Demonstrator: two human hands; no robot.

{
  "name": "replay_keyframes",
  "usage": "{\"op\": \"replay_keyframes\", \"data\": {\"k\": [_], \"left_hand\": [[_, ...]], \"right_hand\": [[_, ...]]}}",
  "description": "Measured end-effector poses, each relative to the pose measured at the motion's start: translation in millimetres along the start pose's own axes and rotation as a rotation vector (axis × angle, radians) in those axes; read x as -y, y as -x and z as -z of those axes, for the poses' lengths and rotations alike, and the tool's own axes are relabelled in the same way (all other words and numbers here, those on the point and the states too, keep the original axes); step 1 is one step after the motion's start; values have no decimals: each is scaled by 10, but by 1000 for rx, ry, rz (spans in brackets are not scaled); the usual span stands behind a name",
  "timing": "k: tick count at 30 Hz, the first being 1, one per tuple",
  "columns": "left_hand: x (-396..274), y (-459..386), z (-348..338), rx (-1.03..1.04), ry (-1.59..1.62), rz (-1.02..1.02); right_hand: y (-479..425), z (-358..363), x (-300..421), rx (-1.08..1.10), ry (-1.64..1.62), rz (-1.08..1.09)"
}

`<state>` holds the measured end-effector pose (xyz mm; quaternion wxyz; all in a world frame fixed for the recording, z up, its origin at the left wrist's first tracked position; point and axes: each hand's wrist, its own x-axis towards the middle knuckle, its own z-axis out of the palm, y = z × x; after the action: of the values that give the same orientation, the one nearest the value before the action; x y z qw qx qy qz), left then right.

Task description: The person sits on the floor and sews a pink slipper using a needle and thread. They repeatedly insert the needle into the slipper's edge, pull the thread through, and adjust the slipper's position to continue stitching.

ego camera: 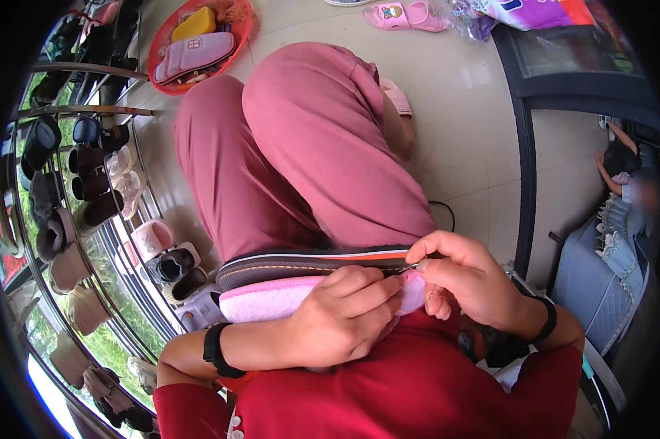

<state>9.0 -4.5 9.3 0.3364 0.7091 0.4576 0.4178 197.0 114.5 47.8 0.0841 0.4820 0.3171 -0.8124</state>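
A slipper lies on its side across my lap, with a dark sole (286, 268) trimmed in white and orange and a pink quilted upper (269, 299). Orange-yellow stitching runs along the sole's side. My left hand (346, 315) is closed around the pink upper, its fingertips close to the sole seam. Between the thumb and fingers of my right hand (467, 271) is a thin metal needle (408, 268), its tip end at the seam beside my left fingers. A fine thread seems to pass by the right fingers. The left hand covers part of the upper.
A red basket (247, 33) on the floor holds a pink slipper (198, 52) and a yellow block (194, 24). Shoe racks (94, 111) with many shoes line the left. A pink sandal (401, 16) lies ahead. A dark door frame (526, 164) stands right, with a person (623, 159) beyond.
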Motion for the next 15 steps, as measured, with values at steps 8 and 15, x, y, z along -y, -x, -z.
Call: {"op": "replay_keyframes", "data": {"k": [8,15], "left_hand": [[-35,41,-23,20,-203,-38],[-163,-27,35,99,-515,-90]], "right_hand": [[130,17,-65,-220,679,548],[92,20,189,-189,1576,1015]]}}
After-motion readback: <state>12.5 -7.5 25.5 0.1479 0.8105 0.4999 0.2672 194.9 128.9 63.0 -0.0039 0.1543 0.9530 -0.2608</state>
